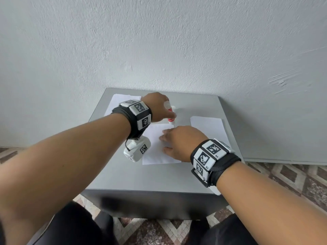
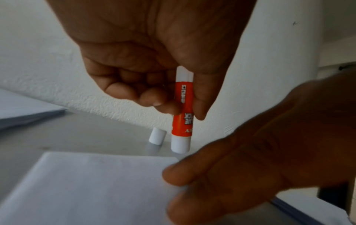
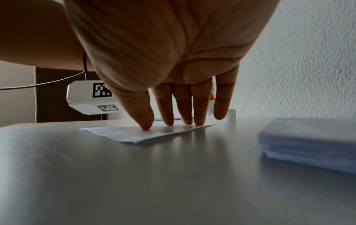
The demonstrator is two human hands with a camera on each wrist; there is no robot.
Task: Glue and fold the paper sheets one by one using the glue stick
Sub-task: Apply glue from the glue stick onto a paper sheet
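Note:
A red and white glue stick (image 1: pixel 171 115) (image 2: pixel 182 118) is held upright by my left hand (image 1: pixel 163 110) (image 2: pixel 173 106), pinched between thumb and fingers. Its lower white end is close to the grey table (image 1: pixel 141 177), just past the far edge of a white paper sheet (image 1: pixel 154 152) (image 2: pixel 86 190) (image 3: pixel 134 134). My right hand (image 1: pixel 177 141) (image 2: pixel 250 167) (image 3: pixel 183 120) rests on that sheet, straight fingers pressing its right part flat. The glue stick's white cap (image 2: pixel 157 137) stands on the table behind the stick. Only an orange sliver of the glue stick (image 3: pixel 212 96) shows between my right fingers.
A stack of white sheets (image 1: pixel 208 128) (image 3: pixel 308 140) lies at the table's right side. Another paper pile (image 1: pixel 120 101) (image 2: pixel 23 109) lies at the back left. A white wall rises right behind the table. Patterned floor surrounds it.

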